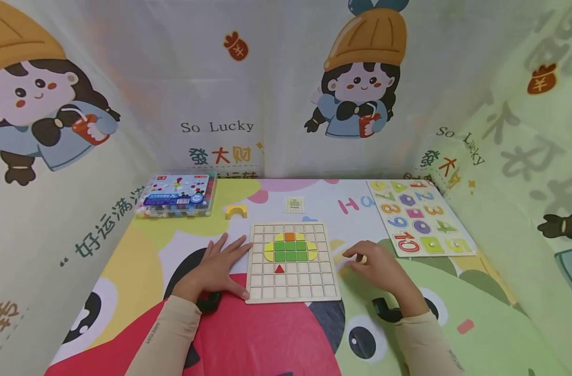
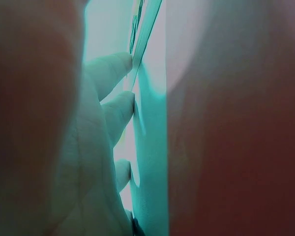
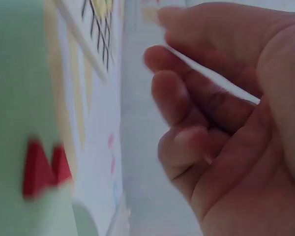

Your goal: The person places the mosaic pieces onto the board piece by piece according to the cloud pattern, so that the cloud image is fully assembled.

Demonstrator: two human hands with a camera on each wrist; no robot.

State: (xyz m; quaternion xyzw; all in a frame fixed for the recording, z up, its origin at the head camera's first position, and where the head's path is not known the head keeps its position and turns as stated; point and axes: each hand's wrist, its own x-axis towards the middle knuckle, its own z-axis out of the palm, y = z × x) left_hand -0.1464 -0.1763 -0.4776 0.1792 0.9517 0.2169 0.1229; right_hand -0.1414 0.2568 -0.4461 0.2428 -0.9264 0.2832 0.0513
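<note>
My left hand (image 1: 218, 266) lies flat, fingers straight, against the left edge of the wooden grid board (image 1: 292, 262), near the tabletop's front edge. My right hand (image 1: 382, 267), just right of the board, curls its fingers around a small pale piece (image 1: 361, 258). On the board sit green, yellow, orange tiles (image 1: 290, 247) and a red triangle (image 1: 279, 269). Number puzzle (image 1: 419, 216) lies far right; bead box (image 1: 177, 195) and yellow arch block (image 1: 236, 211) far left.

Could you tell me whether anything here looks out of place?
Nothing looks spilled or damaged. A yellow arch block lies by itself beyond the grid board, and one red triangle sits apart from the coloured pattern.
</note>
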